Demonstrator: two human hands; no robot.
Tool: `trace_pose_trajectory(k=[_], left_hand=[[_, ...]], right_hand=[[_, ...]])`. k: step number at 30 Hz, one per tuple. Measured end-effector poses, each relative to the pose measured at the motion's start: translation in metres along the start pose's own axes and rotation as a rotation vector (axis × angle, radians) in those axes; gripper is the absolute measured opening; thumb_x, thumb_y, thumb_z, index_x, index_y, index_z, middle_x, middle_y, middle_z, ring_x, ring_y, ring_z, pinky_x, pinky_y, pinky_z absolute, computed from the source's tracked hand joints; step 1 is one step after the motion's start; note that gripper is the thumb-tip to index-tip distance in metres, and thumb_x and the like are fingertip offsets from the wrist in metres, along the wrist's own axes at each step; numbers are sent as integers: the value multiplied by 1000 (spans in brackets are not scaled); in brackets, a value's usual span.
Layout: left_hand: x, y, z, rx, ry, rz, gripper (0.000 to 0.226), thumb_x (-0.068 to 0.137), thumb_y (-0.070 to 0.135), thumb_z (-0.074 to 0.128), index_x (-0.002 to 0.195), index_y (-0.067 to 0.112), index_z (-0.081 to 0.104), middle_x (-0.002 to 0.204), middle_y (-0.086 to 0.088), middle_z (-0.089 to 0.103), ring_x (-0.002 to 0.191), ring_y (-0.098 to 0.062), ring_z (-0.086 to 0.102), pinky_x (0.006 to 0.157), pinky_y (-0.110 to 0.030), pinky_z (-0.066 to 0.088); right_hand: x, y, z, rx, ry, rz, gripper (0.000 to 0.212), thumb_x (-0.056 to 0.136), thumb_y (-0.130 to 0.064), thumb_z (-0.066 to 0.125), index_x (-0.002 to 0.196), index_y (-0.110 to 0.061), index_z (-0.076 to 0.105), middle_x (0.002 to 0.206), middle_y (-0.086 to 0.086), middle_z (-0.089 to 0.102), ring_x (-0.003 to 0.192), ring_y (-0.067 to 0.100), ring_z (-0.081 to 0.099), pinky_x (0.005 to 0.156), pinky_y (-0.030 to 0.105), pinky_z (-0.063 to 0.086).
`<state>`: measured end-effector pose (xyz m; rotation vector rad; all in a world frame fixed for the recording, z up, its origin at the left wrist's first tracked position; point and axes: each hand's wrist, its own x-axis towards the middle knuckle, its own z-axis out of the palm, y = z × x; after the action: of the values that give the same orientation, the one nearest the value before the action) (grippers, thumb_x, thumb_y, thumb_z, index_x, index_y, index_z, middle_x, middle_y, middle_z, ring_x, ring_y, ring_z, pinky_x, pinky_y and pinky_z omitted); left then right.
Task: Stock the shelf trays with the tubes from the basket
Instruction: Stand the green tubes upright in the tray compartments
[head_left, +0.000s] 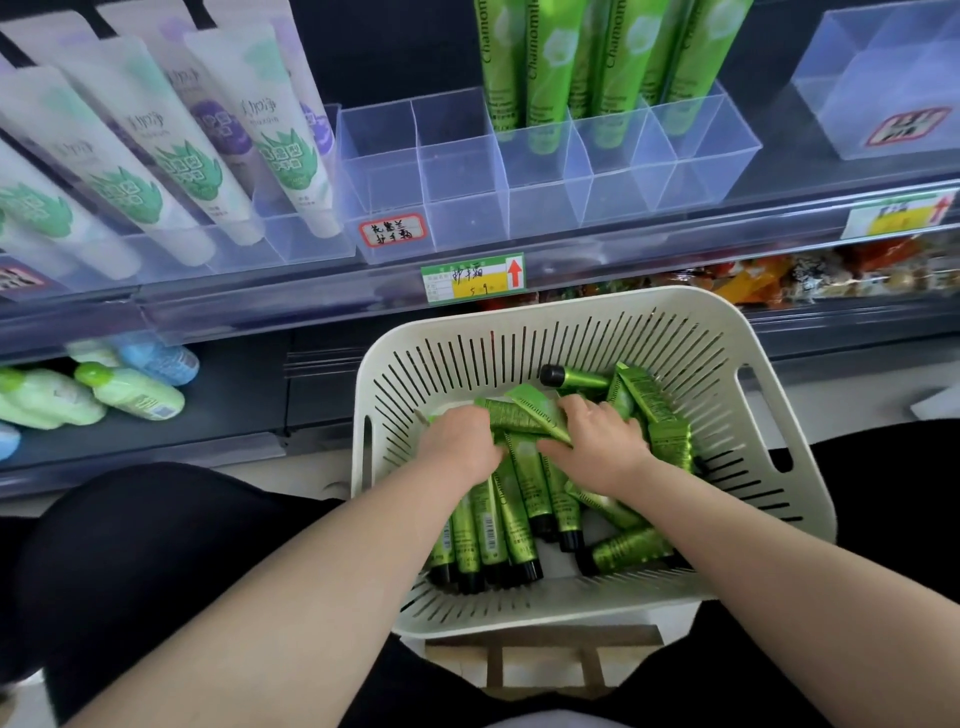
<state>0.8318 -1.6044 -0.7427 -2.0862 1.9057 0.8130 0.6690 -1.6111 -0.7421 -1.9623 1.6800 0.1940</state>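
A cream slotted basket (779, 410) sits in front of me and holds several green tubes with black caps (511, 525). Both hands are down in the pile. My left hand (460, 441) and my right hand (597, 441) each grip the same bunch of green tubes (524, 415) at the middle of the basket. On the shelf above stands a clear tray with divided compartments (462, 208). Its left compartments hold nothing, and several tall green tubes (602, 57) stand in the right ones.
White tubes with green and purple prints (156, 150) lean in the tray to the left. Another clear box (883, 83) stands at the upper right. Green and blue bottles (130, 392) lie on the lower shelf. The basket rests on a wooden stool (545, 660).
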Motion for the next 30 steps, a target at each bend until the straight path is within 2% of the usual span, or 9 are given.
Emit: trace_pose_trajectory(k=[2, 5, 7, 12, 16, 18, 21, 24, 30], left_hand=[[-1, 2, 0, 72, -4, -9, 18, 89, 34, 64, 84, 19, 56, 82, 2, 56, 78, -19, 57, 74, -35, 51], [-2, 2, 2, 124, -12, -17, 7, 89, 21, 62, 84, 18, 58, 79, 1, 56, 73, -18, 56, 60, -29, 42], [-3, 1, 3, 108, -38, -27, 10, 87, 6, 56, 90, 14, 60, 82, 0, 56, 74, -18, 55, 59, -28, 42], [-3, -9, -6, -78, -60, -112, 29, 86, 6, 64, 115, 6, 60, 87, 0, 54, 89, -21, 57, 90, -34, 49], [-10, -9, -20, -142, -70, -43, 27, 90, 20, 68, 115, 10, 69, 115, -5, 66, 106, -22, 61, 93, -31, 47], [-17, -5, -26, -185, -24, -8, 22, 92, 20, 65, 111, 11, 69, 120, -4, 64, 111, -22, 59, 100, -34, 45], [-30, 0, -39, -205, 88, 61, 16, 94, 20, 61, 108, 14, 68, 115, -1, 63, 99, -17, 56, 92, -29, 43], [-42, 7, -58, -245, 230, 115, 14, 94, 20, 60, 103, 14, 69, 107, 0, 65, 84, -13, 53, 80, -26, 42], [-66, 22, -118, -353, 512, 219, 16, 91, 20, 65, 103, 19, 75, 101, 3, 72, 94, -15, 64, 85, -26, 47]], right_hand=[[-1, 0, 1, 65, -10, -1, 61, 87, -59, 51, 132, -19, 40, 118, 0, 55, 113, 24, 48, 94, 45, 41], [-1, 0, 0, 271, 4, 12, 56, 79, -59, 64, 111, -17, 45, 92, -6, 54, 85, 17, 54, 65, 31, 45], [-3, 2, -3, 339, 10, 24, 56, 73, -61, 70, 101, -19, 46, 89, -7, 55, 81, 14, 55, 64, 30, 46], [-6, 2, -8, 378, 20, 2, 48, 76, -62, 64, 99, -22, 51, 89, -9, 61, 81, 12, 59, 67, 31, 49], [-11, -6, -16, 358, 42, -5, 33, 94, -50, 47, 76, -23, 41, 70, -6, 52, 61, 11, 50, 52, 28, 38], [-15, -7, -19, 358, 74, -33, 20, 95, -42, 50, 94, -22, 51, 81, -4, 59, 68, 12, 55, 55, 25, 38], [-25, -9, -28, 312, 174, -77, 49, 93, -37, 55, 136, -17, 40, 111, 2, 64, 94, 22, 61, 69, 28, 44], [-37, -13, -46, 312, 262, -116, 52, 93, -38, 55, 137, -16, 40, 108, 2, 64, 96, 24, 61, 71, 30, 45], [-58, -21, -97, 310, 451, -211, 18, 91, -27, 58, 106, -17, 56, 94, 1, 61, 86, 24, 59, 67, 31, 40]])
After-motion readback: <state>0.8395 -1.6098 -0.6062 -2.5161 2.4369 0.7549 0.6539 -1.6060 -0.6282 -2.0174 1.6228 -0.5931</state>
